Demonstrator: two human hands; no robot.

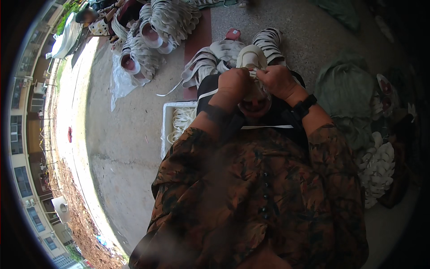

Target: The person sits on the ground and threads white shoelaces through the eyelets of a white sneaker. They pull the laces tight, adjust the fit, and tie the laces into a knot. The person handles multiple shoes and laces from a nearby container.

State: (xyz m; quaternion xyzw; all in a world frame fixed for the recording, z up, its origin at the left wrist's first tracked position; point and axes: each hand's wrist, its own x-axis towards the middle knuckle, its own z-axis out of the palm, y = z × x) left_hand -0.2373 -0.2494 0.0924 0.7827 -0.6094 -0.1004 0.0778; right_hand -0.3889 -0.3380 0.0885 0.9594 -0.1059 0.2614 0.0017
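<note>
A cream shoe upper [251, 57] lies across my lap, its rounded toe pointing away from me and its opening, with a reddish inside, toward my body. My left hand [234, 84] is closed at the left side of the upper's lacing area, fingertips pinched. From the right, my right hand [277, 81] pinches there too, close to the left fingertips. A pale shoelace [253, 72] shows between the two hands; its ends are hidden by the fingers.
Left of my lap stands a white foam box [165, 130] holding loose white laces [182, 120]. Stacked pale uppers [170, 22] lie ahead left, others [268, 42] just beyond my knees. Green sacks [345, 89] and white pieces [377, 168] sit right. A person [99, 28] is far left.
</note>
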